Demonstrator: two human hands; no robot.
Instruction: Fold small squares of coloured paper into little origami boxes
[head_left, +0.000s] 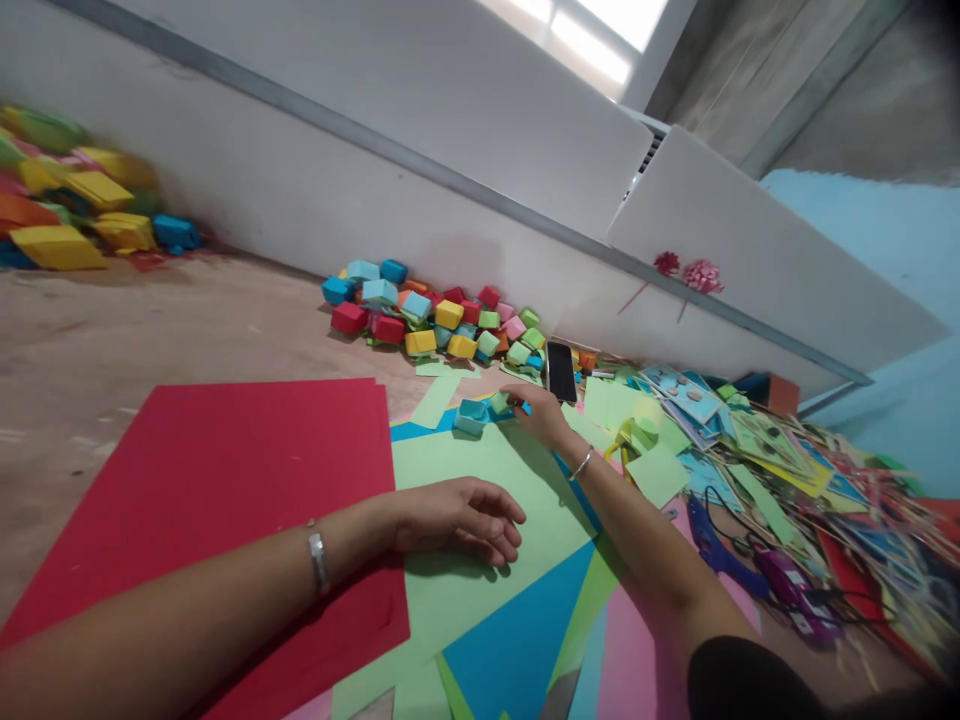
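My left hand [465, 520] rests on its side over a light green paper sheet [442, 465], fingers loosely curled and apart, with nothing in it. Farther forward, my right hand [536, 412] has its fingertips at a small light green folded paper piece [499, 403], pinching it. Just left of that piece sits a light blue paper box [471, 417], open at the top. A large red sheet [285, 480] lies under my left forearm. Blue paper [525, 630] shows beneath the green sheet.
Small coloured paper boxes [388, 328] are piled by the wall, and a bigger heap [64, 247] stands far left. A black phone [561, 372] lies beyond my right hand. To the right are paper scraps, yellow-handled scissors [619, 450], a blue glue gun [720, 550] and sticks.
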